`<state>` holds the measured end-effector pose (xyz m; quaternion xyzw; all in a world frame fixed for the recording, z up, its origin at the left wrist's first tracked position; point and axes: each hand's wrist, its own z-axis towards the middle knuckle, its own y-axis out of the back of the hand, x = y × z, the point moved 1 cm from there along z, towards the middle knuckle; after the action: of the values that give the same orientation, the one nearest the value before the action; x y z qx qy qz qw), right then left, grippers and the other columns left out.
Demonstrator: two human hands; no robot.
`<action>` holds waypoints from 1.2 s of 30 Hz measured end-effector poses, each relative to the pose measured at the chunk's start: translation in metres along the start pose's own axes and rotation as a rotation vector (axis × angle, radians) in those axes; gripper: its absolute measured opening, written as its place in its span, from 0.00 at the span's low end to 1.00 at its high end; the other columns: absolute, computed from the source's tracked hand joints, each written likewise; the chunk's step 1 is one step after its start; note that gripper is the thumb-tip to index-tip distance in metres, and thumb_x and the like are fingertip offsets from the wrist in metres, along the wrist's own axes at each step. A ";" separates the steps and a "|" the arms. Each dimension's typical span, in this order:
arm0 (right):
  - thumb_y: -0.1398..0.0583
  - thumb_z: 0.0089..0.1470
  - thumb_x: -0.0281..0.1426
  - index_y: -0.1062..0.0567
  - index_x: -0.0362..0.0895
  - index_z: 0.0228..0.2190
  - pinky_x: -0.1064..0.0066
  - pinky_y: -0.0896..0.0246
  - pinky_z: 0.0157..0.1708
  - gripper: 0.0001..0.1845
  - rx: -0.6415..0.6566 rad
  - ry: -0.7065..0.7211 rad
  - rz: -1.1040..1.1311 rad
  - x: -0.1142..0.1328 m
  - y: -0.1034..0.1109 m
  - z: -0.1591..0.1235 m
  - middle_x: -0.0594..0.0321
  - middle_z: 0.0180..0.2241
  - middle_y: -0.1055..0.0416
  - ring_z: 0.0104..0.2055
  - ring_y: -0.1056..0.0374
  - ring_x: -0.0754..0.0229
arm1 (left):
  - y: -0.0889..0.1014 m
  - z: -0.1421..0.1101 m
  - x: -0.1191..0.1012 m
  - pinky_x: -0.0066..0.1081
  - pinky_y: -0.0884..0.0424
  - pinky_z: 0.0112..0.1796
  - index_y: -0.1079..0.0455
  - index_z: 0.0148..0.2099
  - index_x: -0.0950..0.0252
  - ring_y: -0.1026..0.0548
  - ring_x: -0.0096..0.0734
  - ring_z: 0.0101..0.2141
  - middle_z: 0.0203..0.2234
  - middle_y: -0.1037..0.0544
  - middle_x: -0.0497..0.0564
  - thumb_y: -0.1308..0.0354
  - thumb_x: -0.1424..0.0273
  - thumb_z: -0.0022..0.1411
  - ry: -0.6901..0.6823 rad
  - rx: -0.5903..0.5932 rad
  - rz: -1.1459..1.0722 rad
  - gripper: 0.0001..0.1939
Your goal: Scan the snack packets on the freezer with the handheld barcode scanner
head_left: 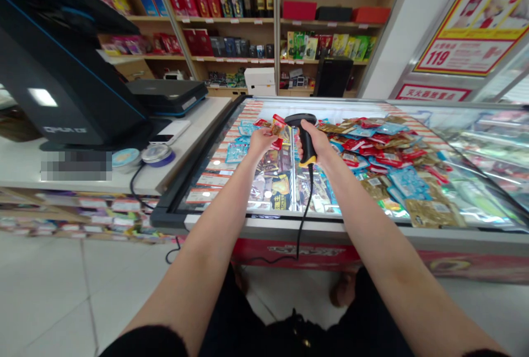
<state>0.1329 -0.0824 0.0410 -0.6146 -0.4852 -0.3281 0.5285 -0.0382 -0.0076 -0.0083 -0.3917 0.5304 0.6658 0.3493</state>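
My right hand [314,139] is wrapped round the handle of a black and yellow barcode scanner [306,142], its head pointing left and its cable hanging down over the freezer's front. Just left of the scanner head, my left hand [263,141] pinches a small red and gold snack packet [278,125]. Under both hands lies the glass top of a chest freezer [281,203]. A large heap of red, blue and gold snack packets [380,145] covers the glass to the right. A few blue packets [238,151] lie left of my left hand.
On the left counter [140,178] stand a black checkout terminal [82,87], a black scale [169,95], a white phone-like device [170,132] and two round tubs [157,154]. Shelves [227,21] with bottles and boxes rise behind the freezer. The scanner cable [311,197] loops across the freezer front.
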 end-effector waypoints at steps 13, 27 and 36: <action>0.41 0.62 0.51 0.31 0.45 0.30 0.74 0.41 0.12 0.22 -0.182 0.150 -0.009 0.044 0.076 -0.035 0.66 0.15 0.34 0.13 0.40 0.64 | -0.049 -0.016 -0.059 0.31 0.21 0.37 0.29 0.44 0.69 0.19 0.31 0.30 0.23 0.23 0.47 0.32 0.78 0.53 0.181 0.164 -0.356 0.16; 0.41 0.57 0.56 0.26 0.45 0.34 0.73 0.40 0.14 0.26 -0.440 0.350 -0.017 0.084 0.192 -0.082 0.66 0.17 0.36 0.16 0.35 0.62 | -0.183 -0.044 -0.166 0.36 0.32 0.56 0.21 0.44 0.69 0.23 0.45 0.51 0.44 0.17 0.54 0.38 0.73 0.57 -0.433 0.372 0.039 0.12; 0.39 0.59 0.53 0.28 0.45 0.33 0.72 0.39 0.14 0.23 -0.360 0.265 -0.008 0.072 0.161 -0.071 0.66 0.16 0.33 0.15 0.37 0.62 | -0.129 -0.039 -0.126 0.32 0.33 0.56 0.26 0.57 0.65 0.26 0.39 0.55 0.54 0.22 0.55 0.43 0.70 0.62 -0.390 0.213 0.235 0.21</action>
<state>0.3150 -0.1285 0.0702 -0.6485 -0.3477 -0.4894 0.4680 0.1379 -0.0272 0.0435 -0.1526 0.5619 0.7052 0.4046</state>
